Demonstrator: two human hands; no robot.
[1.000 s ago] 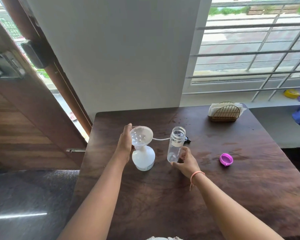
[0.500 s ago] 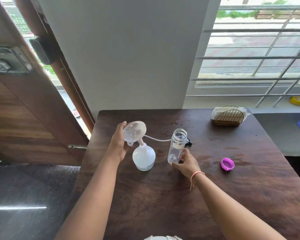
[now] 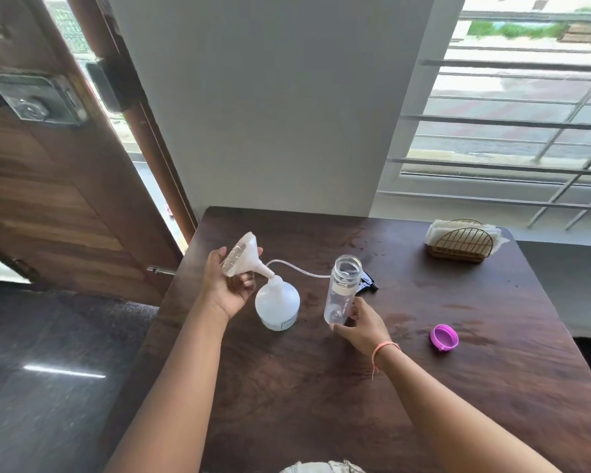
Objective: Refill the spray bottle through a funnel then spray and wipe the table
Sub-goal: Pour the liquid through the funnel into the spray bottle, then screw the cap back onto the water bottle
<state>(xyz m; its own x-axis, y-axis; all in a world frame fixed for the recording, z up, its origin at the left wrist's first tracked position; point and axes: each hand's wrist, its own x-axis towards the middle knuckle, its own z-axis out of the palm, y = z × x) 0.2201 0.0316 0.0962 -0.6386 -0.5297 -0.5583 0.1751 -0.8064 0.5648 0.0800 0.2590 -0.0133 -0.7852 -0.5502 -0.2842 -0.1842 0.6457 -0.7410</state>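
Observation:
A white round spray bottle [image 3: 277,304] stands on the dark wooden table [image 3: 321,387]. My left hand [image 3: 231,285] grips a translucent funnel [image 3: 243,256], tilted hard to the left, its spout at the bottle's neck. A clear water bottle [image 3: 342,289] stands uncapped to the right, and my right hand [image 3: 359,324] holds its base. Behind it lies the black spray head [image 3: 368,280], its thin tube [image 3: 301,270] curving toward the funnel. A pink cap [image 3: 444,337] lies further right.
A gold wire holder with napkins [image 3: 458,243] sits at the table's far right corner. A white wall stands behind the table, a barred window to the right, and a wooden door [image 3: 48,199] to the left. Dark floor lies left of the table.
My left hand has tipped the funnel from upright over to the left at the spray bottle's neck. My right hand stays at the base of the clear bottle.

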